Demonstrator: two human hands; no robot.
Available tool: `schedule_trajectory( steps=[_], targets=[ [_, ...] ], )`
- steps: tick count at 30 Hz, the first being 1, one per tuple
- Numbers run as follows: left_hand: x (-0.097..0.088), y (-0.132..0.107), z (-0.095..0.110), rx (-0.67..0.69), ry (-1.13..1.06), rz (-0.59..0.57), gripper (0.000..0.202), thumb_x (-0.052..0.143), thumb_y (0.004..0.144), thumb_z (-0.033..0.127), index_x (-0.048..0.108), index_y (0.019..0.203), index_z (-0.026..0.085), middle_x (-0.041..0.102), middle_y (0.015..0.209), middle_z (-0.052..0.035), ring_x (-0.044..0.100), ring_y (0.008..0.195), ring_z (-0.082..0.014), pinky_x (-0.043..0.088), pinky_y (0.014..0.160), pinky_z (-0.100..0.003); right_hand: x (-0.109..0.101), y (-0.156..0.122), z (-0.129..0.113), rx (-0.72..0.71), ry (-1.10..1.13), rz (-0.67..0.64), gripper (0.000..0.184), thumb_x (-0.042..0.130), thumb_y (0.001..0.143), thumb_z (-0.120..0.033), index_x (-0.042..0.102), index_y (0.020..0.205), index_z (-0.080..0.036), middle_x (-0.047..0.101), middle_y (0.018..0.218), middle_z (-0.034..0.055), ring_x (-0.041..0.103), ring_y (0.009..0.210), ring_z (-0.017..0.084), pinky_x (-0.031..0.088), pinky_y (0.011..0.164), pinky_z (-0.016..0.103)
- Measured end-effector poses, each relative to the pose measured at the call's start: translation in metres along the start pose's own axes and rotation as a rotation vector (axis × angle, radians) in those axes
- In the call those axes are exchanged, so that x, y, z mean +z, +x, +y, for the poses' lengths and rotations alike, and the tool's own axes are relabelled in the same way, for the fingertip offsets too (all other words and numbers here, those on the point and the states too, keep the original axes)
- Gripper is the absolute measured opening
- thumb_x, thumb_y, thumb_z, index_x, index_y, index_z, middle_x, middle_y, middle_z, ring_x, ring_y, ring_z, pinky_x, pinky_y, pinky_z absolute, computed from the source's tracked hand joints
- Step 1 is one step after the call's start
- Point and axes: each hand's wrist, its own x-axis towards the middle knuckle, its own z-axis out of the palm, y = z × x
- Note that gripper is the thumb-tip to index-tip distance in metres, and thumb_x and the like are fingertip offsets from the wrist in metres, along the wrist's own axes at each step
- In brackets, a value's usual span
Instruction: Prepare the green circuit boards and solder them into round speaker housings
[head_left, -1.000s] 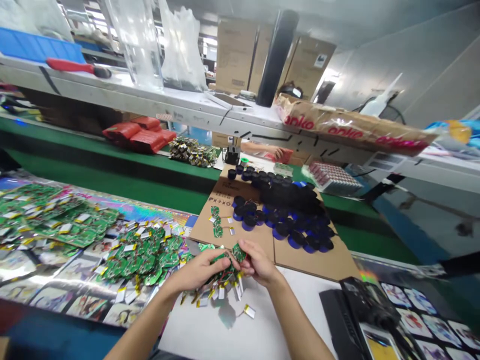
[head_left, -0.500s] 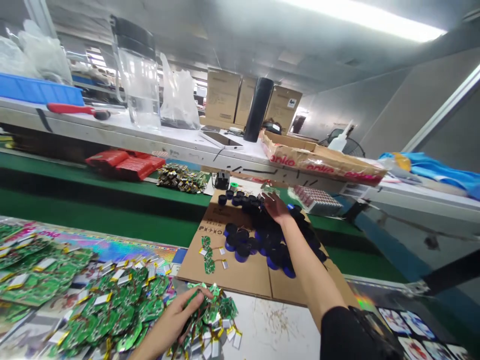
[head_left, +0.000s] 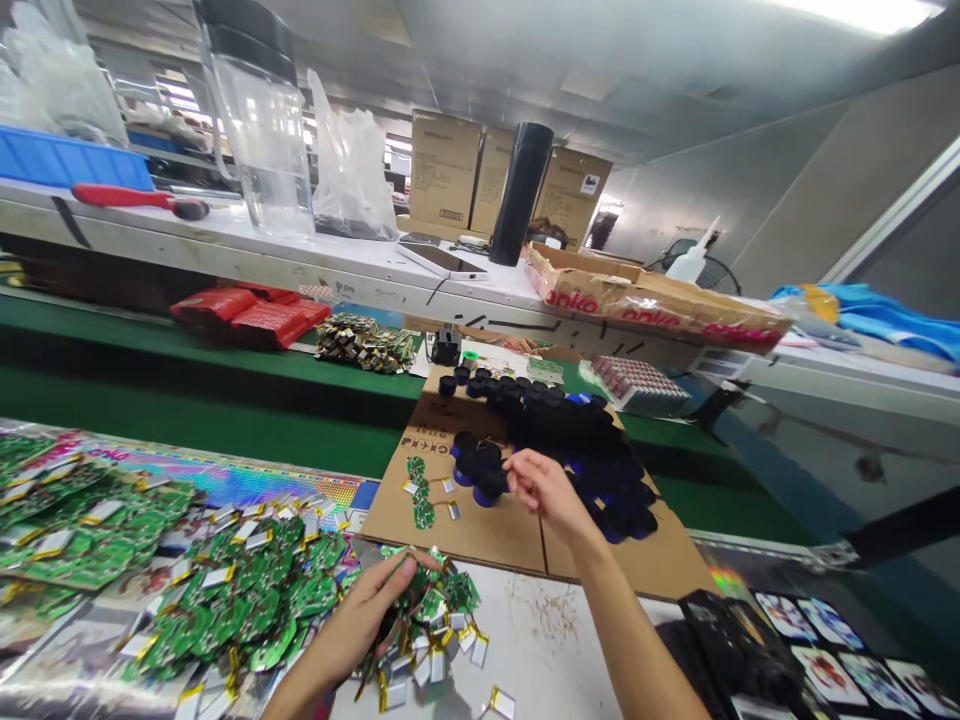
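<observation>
My left hand [head_left: 379, 600] has its fingers wrapped round a bunch of small green circuit boards [head_left: 435, 605], with silver battery cells [head_left: 431, 665] on wires hanging below. My right hand [head_left: 544, 490] is over the cardboard sheet [head_left: 480, 540], fingers curled together at the edge of a black round piece with a blue side [head_left: 490, 487]. What its fingertips hold, if anything, is hidden. A dense cluster of similar black pieces [head_left: 562, 420] lies beyond and to the right of that hand. Left of it, a few boards with cells [head_left: 421, 495] lie on the cardboard.
A large heap of circuit boards with cells [head_left: 262, 590] covers the left bench. Above runs a white shelf [head_left: 360, 265] with a water jug [head_left: 262, 140], a black cylinder [head_left: 521, 195] and an open carton [head_left: 652, 305]. Wire scraps [head_left: 551, 615] lie on the white surface.
My right hand has come back toward me from the far cluster to the nearer black pieces, its fingers now curled in. My left hand stays at the boards. The view has shifted slightly.
</observation>
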Motion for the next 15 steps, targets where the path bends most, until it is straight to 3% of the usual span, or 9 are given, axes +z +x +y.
schedule_trajectory(
  steps=[3, 5, 7, 8, 11, 15],
  targets=[
    [0.011, 0.004, 0.011, 0.055, 0.001, 0.032, 0.071, 0.05, 0.094, 0.081, 0.068, 0.123, 0.019, 0.059, 0.072, 0.002, 0.043, 0.045, -0.009, 0.032, 0.044, -0.023, 0.03, -0.032, 0.018, 0.046, -0.086, -0.115, 0.036, 0.086, 0.081, -0.051, 0.075, 0.091, -0.019, 0.071, 0.077, 0.0011, 0.053, 0.052, 0.009, 0.037, 0.045, 0.021],
    [0.018, 0.006, 0.02, 0.104, 0.042, 0.064, 0.07, 0.047, 0.097, 0.077, 0.068, 0.13, 0.018, 0.068, 0.081, -0.002, 0.05, 0.051, -0.012, 0.039, 0.048, -0.024, 0.051, -0.047, 0.034, -0.035, -0.186, -0.189, 0.037, 0.086, 0.083, -0.047, 0.075, 0.11, -0.023, 0.075, 0.097, 0.0032, 0.066, 0.075, 0.014, 0.053, 0.067, 0.026],
    [0.023, 0.006, 0.029, 0.175, 0.115, 0.115, 0.067, 0.043, 0.102, 0.072, 0.069, 0.132, 0.018, 0.076, 0.095, -0.0068, 0.061, 0.064, -0.0168, 0.05, 0.058, -0.027, 0.069, -0.056, 0.049, -0.084, -0.198, -0.234, 0.044, 0.085, 0.085, -0.046, 0.071, 0.122, -0.026, 0.074, 0.113, 0.0045, 0.069, 0.093, 0.018, 0.056, 0.086, 0.032],
    [0.024, 0.005, 0.032, 0.226, 0.167, 0.148, 0.064, 0.042, 0.104, 0.069, 0.07, 0.131, 0.018, 0.077, 0.104, -0.0087, 0.066, 0.074, -0.0196, 0.055, 0.068, -0.029, 0.076, -0.058, 0.055, -0.085, -0.173, -0.223, 0.046, 0.085, 0.083, -0.047, 0.071, 0.121, -0.026, 0.074, 0.113, 0.0049, 0.069, 0.095, 0.019, 0.057, 0.088, 0.033],
    [0.022, 0.004, 0.036, 0.383, 0.384, 0.234, 0.056, 0.039, 0.108, 0.058, 0.074, 0.126, 0.018, 0.076, 0.125, -0.0114, 0.07, 0.111, -0.0258, 0.053, 0.103, -0.036, 0.089, -0.061, 0.07, -0.055, -0.114, -0.107, 0.039, 0.087, 0.078, -0.052, 0.07, 0.1, -0.024, 0.07, 0.098, 0.0024, 0.067, 0.087, 0.018, 0.057, 0.079, 0.031],
    [0.016, -0.001, 0.031, 0.432, 0.607, 0.285, 0.048, 0.039, 0.11, 0.048, 0.072, 0.131, 0.019, 0.074, 0.136, -0.0116, 0.068, 0.127, -0.0258, 0.049, 0.113, -0.037, 0.097, -0.064, 0.079, -0.004, -0.118, -0.095, 0.033, 0.08, 0.083, -0.053, 0.066, 0.088, -0.023, 0.063, 0.079, -0.0014, 0.058, 0.071, 0.016, 0.049, 0.06, 0.026]
  ],
)
